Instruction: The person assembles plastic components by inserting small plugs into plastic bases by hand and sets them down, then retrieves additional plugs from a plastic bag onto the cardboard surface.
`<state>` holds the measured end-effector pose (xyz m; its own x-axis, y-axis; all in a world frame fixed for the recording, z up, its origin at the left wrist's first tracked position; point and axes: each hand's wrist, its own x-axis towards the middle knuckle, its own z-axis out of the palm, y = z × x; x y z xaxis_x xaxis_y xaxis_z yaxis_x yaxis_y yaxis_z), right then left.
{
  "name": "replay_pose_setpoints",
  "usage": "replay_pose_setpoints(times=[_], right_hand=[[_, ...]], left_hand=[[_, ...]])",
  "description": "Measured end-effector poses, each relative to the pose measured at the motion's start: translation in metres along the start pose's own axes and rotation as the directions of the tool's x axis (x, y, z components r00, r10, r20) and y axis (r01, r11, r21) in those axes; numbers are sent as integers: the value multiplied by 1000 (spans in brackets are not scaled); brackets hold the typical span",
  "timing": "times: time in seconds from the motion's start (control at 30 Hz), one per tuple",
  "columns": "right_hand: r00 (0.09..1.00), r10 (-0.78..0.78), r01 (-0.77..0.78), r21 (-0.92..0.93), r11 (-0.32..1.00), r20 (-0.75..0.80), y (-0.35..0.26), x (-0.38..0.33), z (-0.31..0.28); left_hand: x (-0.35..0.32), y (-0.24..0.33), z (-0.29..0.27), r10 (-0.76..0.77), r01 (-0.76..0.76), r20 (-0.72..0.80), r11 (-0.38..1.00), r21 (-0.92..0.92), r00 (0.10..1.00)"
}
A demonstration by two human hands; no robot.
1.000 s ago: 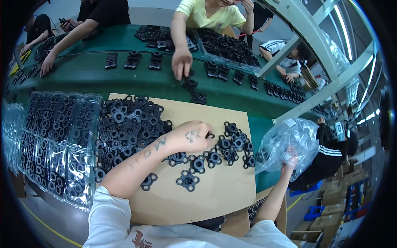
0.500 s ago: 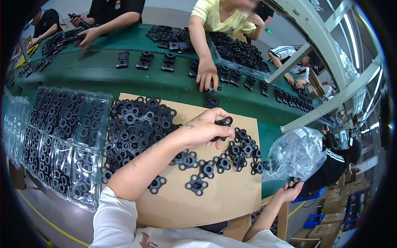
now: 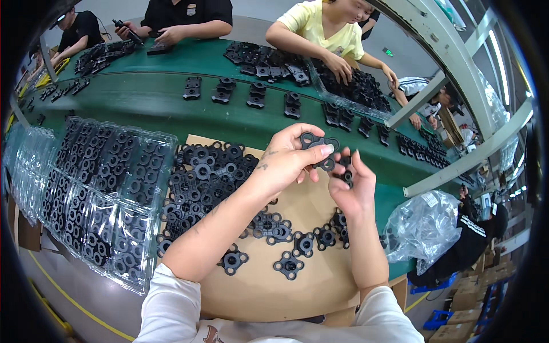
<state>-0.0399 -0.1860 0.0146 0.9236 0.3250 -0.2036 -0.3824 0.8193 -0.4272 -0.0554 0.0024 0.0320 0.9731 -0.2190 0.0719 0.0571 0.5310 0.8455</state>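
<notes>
My left hand (image 3: 289, 154) pinches a black plastic part with round holes (image 3: 321, 150) between thumb and fingers, above the cardboard sheet (image 3: 269, 294). Close beside it, my right hand (image 3: 354, 188) has its fingers curled round small black ring-shaped pieces (image 3: 346, 171). The two hands are raised side by side, nearly touching. Under my left forearm lies a heap of similar black parts (image 3: 206, 171). Several single parts, such as one cross-shaped part (image 3: 288, 265), lie apart on the cardboard. Others are partly hidden by my right forearm.
Clear plastic trays filled with black rings (image 3: 108, 194) stand at the left. Beyond the cardboard runs a green conveyor belt (image 3: 154, 103) with rows of black parts. A clear plastic bag (image 3: 426, 226) sits at the right, below a metal frame (image 3: 440, 163). Co-workers sit across the belt.
My right hand has come up from beside the plastic bag to my left hand, with small black pieces in it. The co-worker in yellow has drawn a hand back from the belt.
</notes>
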Motion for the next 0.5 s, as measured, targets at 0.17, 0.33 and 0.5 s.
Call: replay_pose_setpoints(times=[0.17,0.33,0.5], right_hand=[[999,14,-11,-62,998,36,6,20,26],[960,169,-152,-90,984,223,-7,18,7],[978,164,-141,-172,975,131,-11,22,3]], left_hand=[[1,2,-5,81,-81,-25,997,9,996],[2,-5,-8,76,-75,-2,997,21,997],[7,-13,-3,47,-48,14,999,22,999]])
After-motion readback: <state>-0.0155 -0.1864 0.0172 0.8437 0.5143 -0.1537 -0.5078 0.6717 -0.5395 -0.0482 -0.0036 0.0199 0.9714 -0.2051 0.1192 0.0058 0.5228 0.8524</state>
